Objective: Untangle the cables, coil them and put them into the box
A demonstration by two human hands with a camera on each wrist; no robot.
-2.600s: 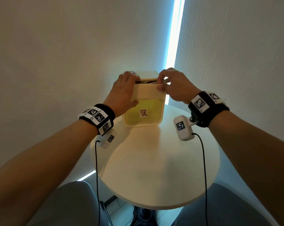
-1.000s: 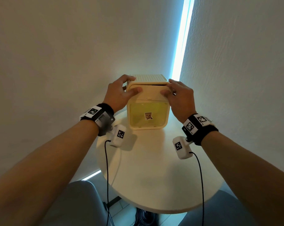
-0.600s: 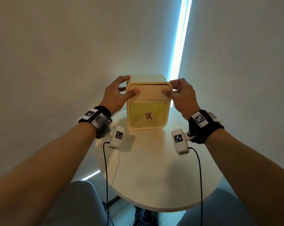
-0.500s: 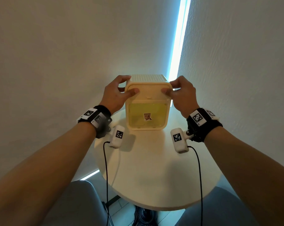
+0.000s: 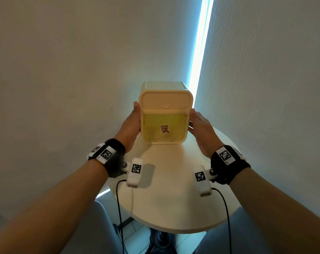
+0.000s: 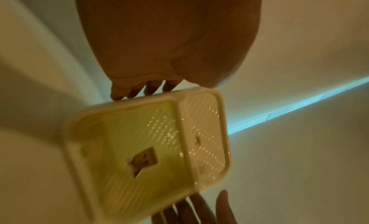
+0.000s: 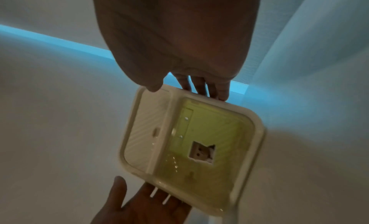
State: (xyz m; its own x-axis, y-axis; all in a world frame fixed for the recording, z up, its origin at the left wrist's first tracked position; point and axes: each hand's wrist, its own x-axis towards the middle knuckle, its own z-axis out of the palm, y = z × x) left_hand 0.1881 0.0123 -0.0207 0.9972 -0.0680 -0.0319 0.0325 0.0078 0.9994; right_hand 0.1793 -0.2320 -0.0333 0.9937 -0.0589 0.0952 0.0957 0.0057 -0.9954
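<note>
Both of your hands now lie flat against the sides of the box (image 5: 163, 114), fingers straight and together rather than curled: your left hand (image 5: 130, 128) presses its left wall, your right hand (image 5: 201, 128) its right wall, and the box is clamped between the two palms. Half a second ago your thumbs and fingertips were up at the top front edge, pressing on the upper flap (image 5: 165, 100); they have since slid down to the side walls. That flap, which stood open a couple of seconds back, now sits flush with the frame, so the closing step looks done, and with no cables in sight anywhere outside, you are probably only squaring or shifting the box to finish.

In the left wrist view the fingertips (image 6: 139, 91) touch one edge of the box while the other hand's fingers show at the far side; the right wrist view mirrors this.

Look at the box itself: a cream plastic cube with rounded corners, a ribbed top, a translucent yellow-green front panel (image 5: 163, 128) bearing a small picture sticker (image 5: 164, 129). It stands upright at the far edge of the round white table (image 5: 166, 204), close to the corner of the walls. Whether coils lie inside cannot be told through the panel.
</note>
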